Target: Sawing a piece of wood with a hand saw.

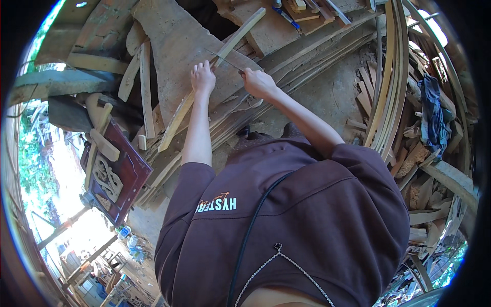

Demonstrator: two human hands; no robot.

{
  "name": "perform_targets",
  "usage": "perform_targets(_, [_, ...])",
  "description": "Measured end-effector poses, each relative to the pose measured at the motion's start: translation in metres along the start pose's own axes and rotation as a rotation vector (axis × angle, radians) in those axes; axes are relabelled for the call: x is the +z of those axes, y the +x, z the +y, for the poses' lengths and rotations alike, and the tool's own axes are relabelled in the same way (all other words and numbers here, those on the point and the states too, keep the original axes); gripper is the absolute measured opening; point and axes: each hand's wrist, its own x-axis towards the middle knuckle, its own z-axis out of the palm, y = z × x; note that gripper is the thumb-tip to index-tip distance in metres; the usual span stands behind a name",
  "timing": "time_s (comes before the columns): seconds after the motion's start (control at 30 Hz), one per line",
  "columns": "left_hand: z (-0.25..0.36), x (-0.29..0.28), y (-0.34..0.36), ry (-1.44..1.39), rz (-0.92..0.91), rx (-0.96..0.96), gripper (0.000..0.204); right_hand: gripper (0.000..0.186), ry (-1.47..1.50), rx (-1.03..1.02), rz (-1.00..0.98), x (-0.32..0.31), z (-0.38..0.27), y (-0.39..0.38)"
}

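A long, narrow wooden strip point(242, 31) lies slantwise over a broad wooden slab point(179, 48). My left hand point(203, 78) is closed on the strip near its middle, pressing it down. From my right hand point(259, 83), closed round its handle, a thin-bladed hand tool point(223, 59) reaches across the strip just beyond my left fingers. Its blade is dark and narrow; whether it has teeth is too small to tell. The near end of the strip points toward the lower left, and its far end rises past the slab's edge.
Stacked long planks point(302, 66) run beneath the slab. A blue-handled tool point(287, 18) lies on boards at the far side. Left stands a dark red carved panel point(134, 166). Bent wooden strips point(387, 77) and a scrap-wood pile with dark cloth point(434, 117) are at right.
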Motion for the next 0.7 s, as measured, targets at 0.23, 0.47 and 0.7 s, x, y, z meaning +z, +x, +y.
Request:
perform_targets(0.23, [-0.004,0.002,-0.001,0.031,-0.018,-0.036,0.021,0.024,0.029,0.047,-0.075,-0.005,0.007,-0.031])
perform_targets(0.47, [-0.002,-0.001,-0.001,0.017,-0.023,-0.021,0.023,0.025,-0.015,0.067,-0.09,-0.007,0.008,-0.026])
perform_targets(0.7, [0.001,0.0,0.002,0.007,-0.004,-0.023,0.021,0.026,0.021,0.026,-0.055,0.002,0.001,0.008])
